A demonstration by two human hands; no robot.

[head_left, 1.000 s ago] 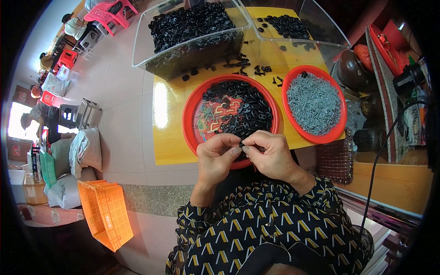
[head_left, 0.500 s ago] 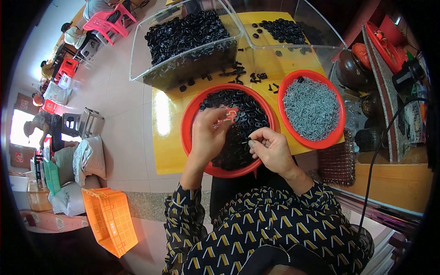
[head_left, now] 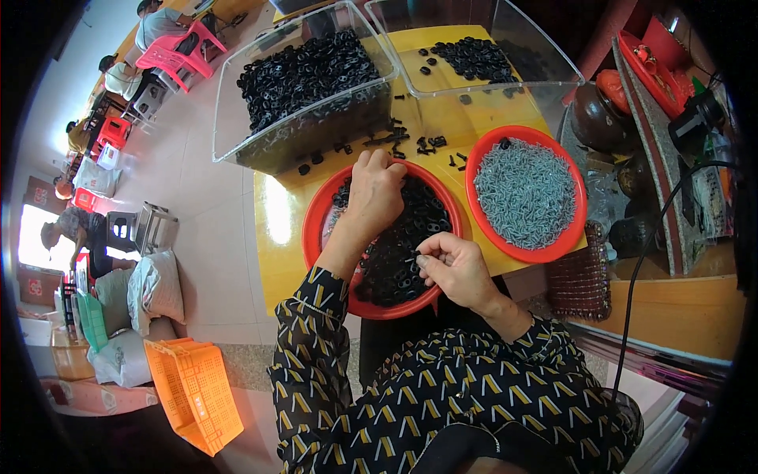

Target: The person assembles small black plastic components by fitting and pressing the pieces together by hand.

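Note:
A red round tray point(head_left: 316, 225) full of small black plastic parts point(head_left: 403, 261) sits on the yellow table in front of me. My left hand point(head_left: 375, 193) reaches palm down into the far side of that tray, fingers curled into the black parts. My right hand point(head_left: 450, 265) hovers over the tray's near right side, fingertips pinched on a small black piece. Right of it a second red tray point(head_left: 568, 237) holds a heap of small grey metal screws point(head_left: 525, 189).
Two clear plastic bins stand at the back: the left bin point(head_left: 304, 83) is heaped with black parts, the right bin point(head_left: 482, 55) holds fewer. Loose black parts point(head_left: 414, 144) lie between them. An orange crate point(head_left: 193, 391) and sacks sit on the floor at left. A black cable point(head_left: 643, 261) hangs at right.
My hands, joined together a second ago, have separated. The left hand has reached forward into the far side of the tray; the right stays near with a small piece.

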